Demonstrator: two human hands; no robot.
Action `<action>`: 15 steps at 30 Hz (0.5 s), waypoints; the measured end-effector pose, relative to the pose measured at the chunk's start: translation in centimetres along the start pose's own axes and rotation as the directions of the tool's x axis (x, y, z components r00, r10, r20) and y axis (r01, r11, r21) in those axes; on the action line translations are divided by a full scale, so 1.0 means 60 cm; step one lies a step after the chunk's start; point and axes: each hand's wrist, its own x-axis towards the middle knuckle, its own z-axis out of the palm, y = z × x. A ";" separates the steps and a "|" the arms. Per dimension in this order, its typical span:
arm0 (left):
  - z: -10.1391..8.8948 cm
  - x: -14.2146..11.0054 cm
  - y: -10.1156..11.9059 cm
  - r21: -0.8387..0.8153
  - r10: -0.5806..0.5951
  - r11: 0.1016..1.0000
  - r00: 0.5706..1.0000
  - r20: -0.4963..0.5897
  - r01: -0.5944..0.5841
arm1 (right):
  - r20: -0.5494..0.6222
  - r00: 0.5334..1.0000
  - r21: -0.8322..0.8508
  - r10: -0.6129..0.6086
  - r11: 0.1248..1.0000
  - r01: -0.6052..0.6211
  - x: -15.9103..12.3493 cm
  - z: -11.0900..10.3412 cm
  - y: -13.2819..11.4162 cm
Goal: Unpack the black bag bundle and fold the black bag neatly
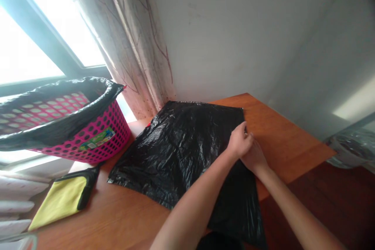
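Head view: a black plastic bag [181, 144] lies spread on the wooden table [281, 140], centre of the frame, with its lower part hanging past the near edge. At its right edge, the left hand [240, 140] has its fingers curled narrow, seemingly pinching the film; the right hand [254, 158] is tucked against it, its grip hidden, so I cannot tell. A hard tug could tear the thin film, and the overhang's weight could drag the bag off.

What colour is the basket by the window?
Bright pink basket, with black plastic over its rim; head view.
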 end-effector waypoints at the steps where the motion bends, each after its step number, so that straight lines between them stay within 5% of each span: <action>1: 0.008 0.029 -0.021 -0.038 -0.026 0.999 0.999 -0.036 0.025 | 0.003 1.000 -0.010 0.002 1.000 -0.002 0.003 0.000 0.001; 4: 0.000 0.077 -0.054 -0.128 -0.099 0.988 0.987 -0.125 0.083 | 0.013 1.000 -0.029 -0.012 1.000 0.012 0.007 -0.004 0.001; 8: -0.077 0.085 -0.031 -0.071 -0.101 0.993 0.979 -0.179 0.090 | 0.036 0.999 -0.033 0.000 0.999 0.001 0.004 -0.008 -0.003; 12: -0.165 0.067 0.040 0.211 0.084 0.977 0.958 -0.274 -0.025 | 0.034 0.999 -0.028 0.005 1.000 -0.004 0.003 -0.008 -0.003; 15: -0.205 0.037 0.091 0.486 0.295 0.866 0.904 -0.310 -0.116 | 0.027 1.000 -0.009 0.006 1.000 -0.006 0.003 -0.006 -0.001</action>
